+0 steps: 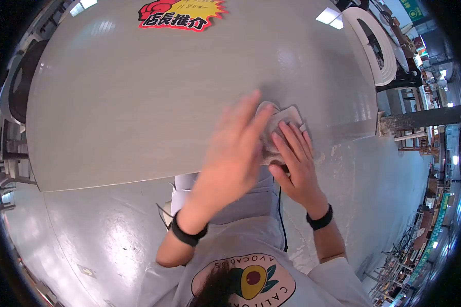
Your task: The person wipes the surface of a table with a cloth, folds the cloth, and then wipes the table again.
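Observation:
A folded pale grey cloth [290, 115] lies on the table near its front edge, right of centre. My right hand [298, 166] rests on it with the fingers stretched flat over the fabric and the thumb by the table's edge. Partly hiding the cloth's left side, my left hand [233, 153] is smeared by motion. Its fingers are extended and apart, with nothing seen in them. The light grey tabletop [133, 107] reaches away in front of me, rounded at its sides.
A red and yellow price sign [182, 15] sits at the table's far side. Chairs stand at the left [23, 82] and the right [381, 48]. A dark beam [425, 118] juts in at the right. Shiny floor [107, 235] surrounds me, with stacked furniture [404, 250] beyond.

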Demonstrator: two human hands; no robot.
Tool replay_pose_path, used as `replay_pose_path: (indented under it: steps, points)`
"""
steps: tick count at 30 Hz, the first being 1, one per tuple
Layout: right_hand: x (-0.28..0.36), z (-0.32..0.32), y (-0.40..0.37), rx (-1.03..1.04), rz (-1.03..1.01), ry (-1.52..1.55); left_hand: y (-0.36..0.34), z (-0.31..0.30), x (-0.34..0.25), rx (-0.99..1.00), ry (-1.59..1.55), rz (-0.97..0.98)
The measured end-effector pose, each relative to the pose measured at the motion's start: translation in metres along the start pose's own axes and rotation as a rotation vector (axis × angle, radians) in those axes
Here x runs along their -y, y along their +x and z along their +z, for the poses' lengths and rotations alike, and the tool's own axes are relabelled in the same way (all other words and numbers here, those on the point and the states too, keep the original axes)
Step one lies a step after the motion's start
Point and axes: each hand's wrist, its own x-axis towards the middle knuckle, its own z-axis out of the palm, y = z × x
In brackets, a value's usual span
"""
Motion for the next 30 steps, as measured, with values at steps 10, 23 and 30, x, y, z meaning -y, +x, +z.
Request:
replay_pose_path:
  steps: [10,23,30]
  points:
    - [-0.184,-0.095,-0.009,0.197,0.385,-0.219,-0.047,-0.08,0.038,-0.201,0.568,-0.309]
    - [-0.141,-0.046,0.17,0.465,0.159,-0.285,-0.038,-0.076,0.037,-0.206,0.674,-0.28]
    - [-0.027,-0.021,0.091,0.465,-0.358,-0.118,-0.04,-0.072,0.035,-0.207,0.659,-0.286]
